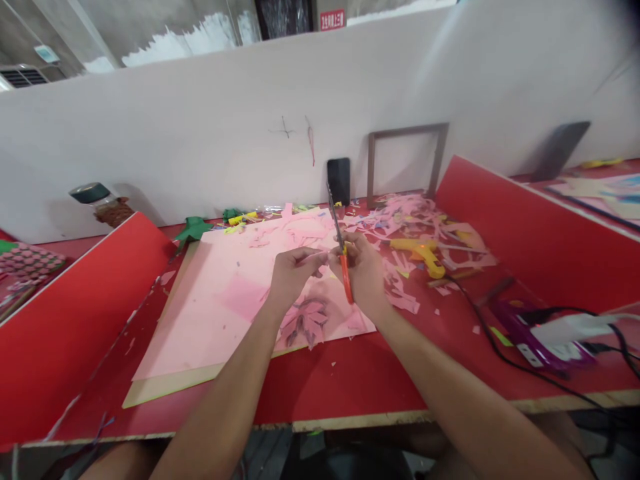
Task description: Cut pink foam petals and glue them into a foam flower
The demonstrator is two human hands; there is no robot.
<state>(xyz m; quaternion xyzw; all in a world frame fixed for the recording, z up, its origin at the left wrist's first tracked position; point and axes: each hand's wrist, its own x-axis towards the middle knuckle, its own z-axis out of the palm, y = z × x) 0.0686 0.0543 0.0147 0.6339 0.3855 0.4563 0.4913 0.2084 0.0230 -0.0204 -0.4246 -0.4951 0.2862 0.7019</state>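
Orange-handled scissors (345, 272) gripped in right hand (367, 272), blades pointing away, apparently keeping clear of left hand (290, 275), pinching pink paper (316, 254).

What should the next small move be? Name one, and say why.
Perhaps turn the scissors in the right hand so the blades face what looks like a small pink piece in the left hand. That piece seems pinched ready for trimming, but the blades point away, toward the pale partition.
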